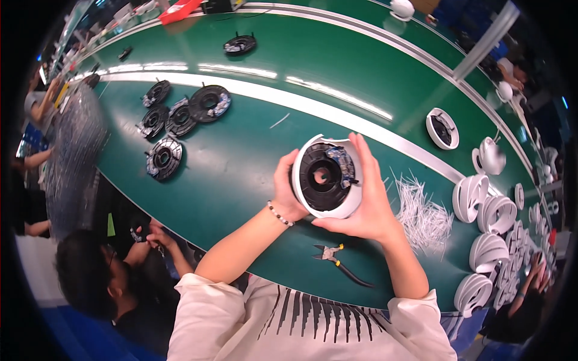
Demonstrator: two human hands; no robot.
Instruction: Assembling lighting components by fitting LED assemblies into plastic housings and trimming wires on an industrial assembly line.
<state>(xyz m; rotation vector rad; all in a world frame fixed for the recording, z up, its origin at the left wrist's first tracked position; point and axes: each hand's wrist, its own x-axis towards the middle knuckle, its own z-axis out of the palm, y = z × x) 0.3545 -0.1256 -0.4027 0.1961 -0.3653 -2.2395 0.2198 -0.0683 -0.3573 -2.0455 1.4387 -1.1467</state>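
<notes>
Between my two hands, above the green table, is a white round housing (pixel 356 195) with its hollow side facing me. Inside it sits a black ring-shaped disc (pixel 312 191) with a round hole in the middle and a blue circuit board (pixel 341 162) at its upper right. My left hand (pixel 287 191), with a beaded bracelet at the wrist, grips the housing's left side. My right hand (pixel 378 201) wraps round the right side, fingers pointing up. Below them lies a pair of cutting pliers (pixel 329 254) with yellow and black handles, touched by neither hand.
To the right lie a heap of thin white strips (pixel 421 219) and several white rings (pixel 471 198). Several black discs (pixel 165 157) rest at the left. On the green belt (pixel 361 66) beyond stand another black disc (pixel 239 44) and a filled white housing (pixel 442 128). A co-worker (pixel 90 271) sits lower left.
</notes>
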